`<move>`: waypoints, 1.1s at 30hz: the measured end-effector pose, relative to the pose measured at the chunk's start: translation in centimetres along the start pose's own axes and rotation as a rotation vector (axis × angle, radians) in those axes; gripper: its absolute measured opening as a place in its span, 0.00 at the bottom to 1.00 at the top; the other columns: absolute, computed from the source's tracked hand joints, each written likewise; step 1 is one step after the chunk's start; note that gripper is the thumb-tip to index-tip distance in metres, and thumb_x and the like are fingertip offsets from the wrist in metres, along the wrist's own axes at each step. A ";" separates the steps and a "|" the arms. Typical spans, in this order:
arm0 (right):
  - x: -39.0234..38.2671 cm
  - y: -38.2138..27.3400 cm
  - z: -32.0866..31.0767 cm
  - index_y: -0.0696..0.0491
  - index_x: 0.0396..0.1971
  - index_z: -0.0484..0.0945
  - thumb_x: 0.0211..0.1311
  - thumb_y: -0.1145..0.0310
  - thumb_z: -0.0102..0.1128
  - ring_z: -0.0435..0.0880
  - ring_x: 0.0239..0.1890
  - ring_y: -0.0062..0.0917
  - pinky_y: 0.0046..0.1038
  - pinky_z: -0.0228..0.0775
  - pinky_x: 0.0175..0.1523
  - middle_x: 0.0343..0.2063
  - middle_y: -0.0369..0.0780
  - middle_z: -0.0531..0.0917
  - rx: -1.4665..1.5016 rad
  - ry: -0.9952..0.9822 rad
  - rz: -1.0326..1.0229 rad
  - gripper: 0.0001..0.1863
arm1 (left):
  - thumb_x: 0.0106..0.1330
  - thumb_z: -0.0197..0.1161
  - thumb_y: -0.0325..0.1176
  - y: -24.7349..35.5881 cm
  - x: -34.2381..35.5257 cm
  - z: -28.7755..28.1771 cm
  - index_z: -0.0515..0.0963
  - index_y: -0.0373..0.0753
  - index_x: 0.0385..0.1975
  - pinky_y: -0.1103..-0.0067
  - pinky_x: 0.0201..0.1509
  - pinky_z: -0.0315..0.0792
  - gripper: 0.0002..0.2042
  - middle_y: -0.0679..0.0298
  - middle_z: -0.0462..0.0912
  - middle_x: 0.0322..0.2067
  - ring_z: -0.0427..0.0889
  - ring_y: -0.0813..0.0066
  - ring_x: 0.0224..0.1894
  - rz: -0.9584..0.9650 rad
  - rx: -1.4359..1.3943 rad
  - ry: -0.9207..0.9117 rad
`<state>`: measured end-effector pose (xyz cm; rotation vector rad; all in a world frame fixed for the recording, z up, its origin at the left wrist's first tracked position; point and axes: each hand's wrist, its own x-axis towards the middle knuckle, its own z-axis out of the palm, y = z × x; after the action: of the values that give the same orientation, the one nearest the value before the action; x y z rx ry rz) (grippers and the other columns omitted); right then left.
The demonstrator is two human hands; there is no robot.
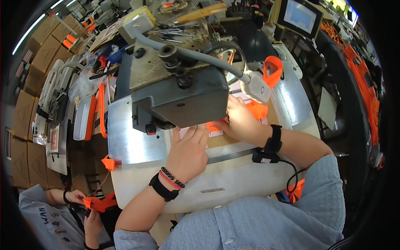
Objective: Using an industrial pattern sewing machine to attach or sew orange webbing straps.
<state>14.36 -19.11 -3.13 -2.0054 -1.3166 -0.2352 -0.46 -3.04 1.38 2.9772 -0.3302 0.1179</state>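
Note:
My left hand (188,153) lies with its fingers stretched forward on the work at the front of an industrial sewing machine (179,104). Its fingertips reach the lower edge of the dark machine head. My right hand (243,124) is curled beside the head, thumb and fingers closed on an orange webbing strap (213,126); the machine partly hides the grip. More orange webbing (257,110) comes out beyond that hand, over a tan board (221,141) with pale pink pieces. An upright orange loop (272,71) stands farther back.
A lamp (256,87) on a grey flexible neck hangs beside my right hand. A screen (300,17) stands at the far right. At the lower left, a co-worker's hands (92,223) hold an orange piece (100,203). An orange-and-white bin (85,117) sits left of the metal table (125,133).

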 end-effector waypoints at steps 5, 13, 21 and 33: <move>-0.4 0.0 -2.4 0.56 0.36 0.83 0.48 0.71 0.62 0.76 0.48 0.31 0.34 0.68 0.50 0.39 0.37 0.78 -0.208 -0.231 -0.377 0.13 | 0.50 0.60 0.27 -0.4 0.0 -0.5 0.69 0.30 0.62 0.50 0.73 0.49 0.33 0.53 0.72 0.63 0.69 0.61 0.66 0.020 -0.023 -0.040; -0.9 -0.6 -2.4 0.59 0.40 0.81 0.50 0.73 0.61 0.76 0.47 0.30 0.30 0.75 0.52 0.37 0.38 0.76 -0.294 -0.266 -0.340 0.15 | 0.53 0.60 0.29 -1.2 -1.1 0.1 0.68 0.31 0.64 0.49 0.71 0.51 0.32 0.53 0.71 0.63 0.69 0.60 0.66 0.072 -0.035 0.019; -1.2 -1.6 -2.8 0.60 0.42 0.82 0.50 0.73 0.60 0.76 0.52 0.32 0.29 0.74 0.54 0.42 0.39 0.78 -0.316 -0.262 -0.314 0.17 | 0.62 0.61 0.36 -1.8 -1.8 1.0 0.65 0.32 0.67 0.51 0.71 0.56 0.31 0.50 0.68 0.65 0.67 0.54 0.68 0.036 -0.060 0.089; -1.5 -0.8 -2.5 0.57 0.44 0.84 0.53 0.73 0.60 0.75 0.53 0.29 0.29 0.72 0.55 0.44 0.38 0.78 -0.260 -0.281 -0.297 0.16 | 0.63 0.61 0.38 -2.4 -1.3 0.8 0.68 0.32 0.65 0.51 0.71 0.57 0.30 0.52 0.70 0.65 0.67 0.57 0.69 0.161 0.042 0.043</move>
<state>13.53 -21.64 -1.71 -2.1060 -1.8471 -0.2810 -1.15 -0.54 0.11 2.9806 -0.5692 0.2086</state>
